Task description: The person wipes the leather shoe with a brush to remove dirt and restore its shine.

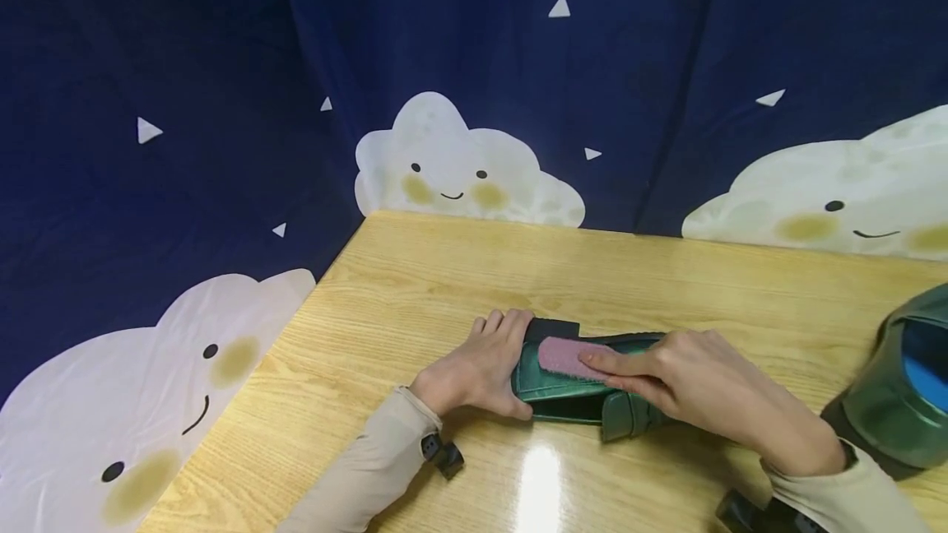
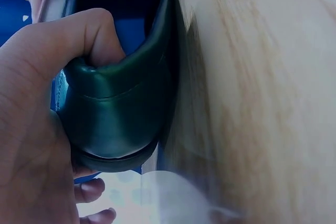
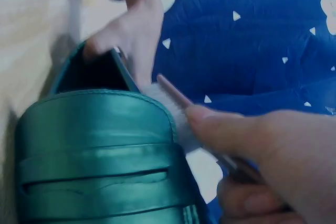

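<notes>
A shiny green loafer (image 1: 555,391) lies on its side on the table, its opening toward me. My left hand (image 1: 485,364) grips the heel end; in the left wrist view its thumb (image 2: 63,38) hooks over the collar into the shoe. With my right hand (image 1: 711,389) I hold a pink-backed brush (image 1: 566,356), thumb and fingers pinching it. The pale bristles (image 3: 176,116) face the shoe's upward side and appear to touch it in the right wrist view. That view also shows the strap (image 3: 100,177) across the loafer's upper.
A second green shoe (image 1: 881,410) stands at the table's right side. The wooden table (image 1: 415,270) meets a dark blue curtain (image 1: 474,48) with white clouds and triangles at the back and left.
</notes>
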A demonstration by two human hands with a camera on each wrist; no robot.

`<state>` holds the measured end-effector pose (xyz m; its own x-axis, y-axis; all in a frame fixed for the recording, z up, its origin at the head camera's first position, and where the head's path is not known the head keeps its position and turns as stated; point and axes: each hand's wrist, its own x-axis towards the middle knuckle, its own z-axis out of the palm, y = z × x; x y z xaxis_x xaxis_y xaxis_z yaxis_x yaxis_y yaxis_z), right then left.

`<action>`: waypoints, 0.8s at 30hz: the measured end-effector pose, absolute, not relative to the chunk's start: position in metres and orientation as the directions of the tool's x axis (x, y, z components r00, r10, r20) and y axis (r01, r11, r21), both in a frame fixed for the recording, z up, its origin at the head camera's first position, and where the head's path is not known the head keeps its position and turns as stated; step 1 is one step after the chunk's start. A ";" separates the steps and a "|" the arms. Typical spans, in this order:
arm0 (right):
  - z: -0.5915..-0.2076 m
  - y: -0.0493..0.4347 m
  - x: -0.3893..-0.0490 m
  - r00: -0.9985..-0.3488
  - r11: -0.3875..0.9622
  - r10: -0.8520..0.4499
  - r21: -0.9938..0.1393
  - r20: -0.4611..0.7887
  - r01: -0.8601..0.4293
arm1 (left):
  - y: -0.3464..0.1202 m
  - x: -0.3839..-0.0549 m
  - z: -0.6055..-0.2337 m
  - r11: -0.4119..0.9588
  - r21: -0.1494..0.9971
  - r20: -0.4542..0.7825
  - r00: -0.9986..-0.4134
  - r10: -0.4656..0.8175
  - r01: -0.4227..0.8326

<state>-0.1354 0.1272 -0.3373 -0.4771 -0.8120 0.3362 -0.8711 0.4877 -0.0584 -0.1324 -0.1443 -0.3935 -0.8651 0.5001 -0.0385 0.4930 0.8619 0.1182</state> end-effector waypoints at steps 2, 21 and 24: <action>-0.338 0.128 -0.134 -0.428 0.429 -0.837 -0.076 0.341 -0.900 | -0.144 -0.132 -0.393 0.862 0.120 -0.041 -0.865 0.500 0.492; -0.341 0.132 -0.128 -0.455 0.480 -0.803 -0.035 0.385 -0.876 | -0.143 -0.130 -0.391 0.864 0.106 -0.052 -0.865 0.498 0.491; -0.341 0.136 -0.127 -0.516 0.547 -0.765 -0.036 0.386 -0.837 | -0.143 -0.130 -0.392 0.863 0.114 -0.049 -0.865 0.500 0.492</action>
